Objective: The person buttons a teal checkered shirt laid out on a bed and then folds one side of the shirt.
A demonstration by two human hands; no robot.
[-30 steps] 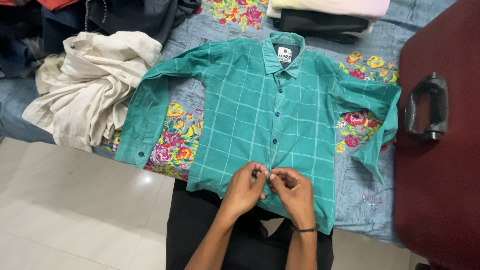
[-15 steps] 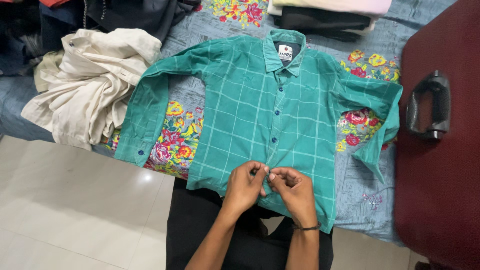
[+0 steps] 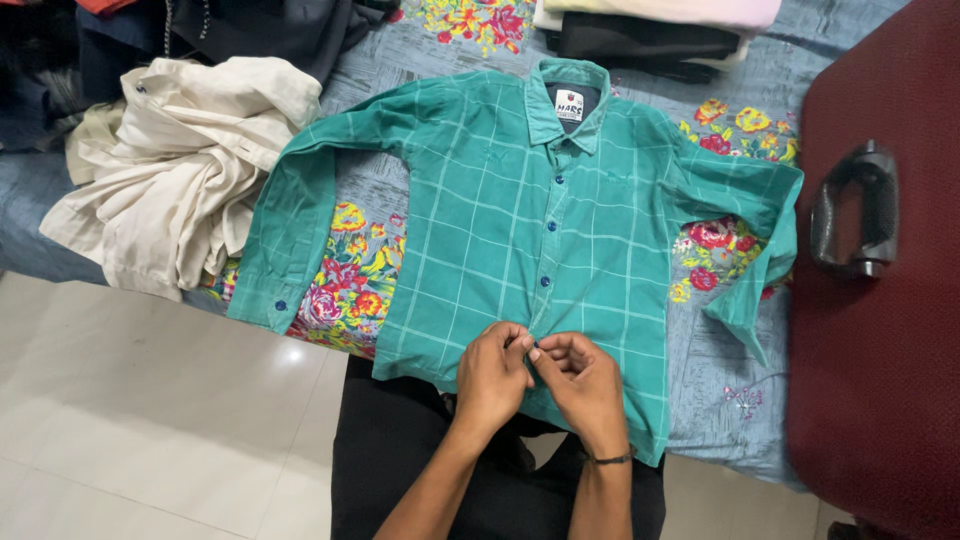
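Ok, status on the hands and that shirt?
Left hand and right hand pinching green checked shirt placket near hem. Shirt flat on floral bedsheet. Nothing blocking.

Shirt (image 3: 530,230) flat on bedsheet (image 3: 720,380), crumpled garment (image 3: 170,170) to its left, folded stack (image 3: 650,30) behind collar, both hands (image 3: 535,375) at front hem, suitcase (image 3: 880,300) right.

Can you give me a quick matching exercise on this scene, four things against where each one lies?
Things:
1. green checked shirt
2. cream garment
3. folded clothes stack
4. black handle

Places:
A. on the dark red surface at the right
B. crumpled at the left of the bed
C. spread flat on the floral sheet
D. beyond the shirt's collar

The left hand and right hand pinch the shirt's front near its hem.

Pairs: 1-C, 2-B, 3-D, 4-A
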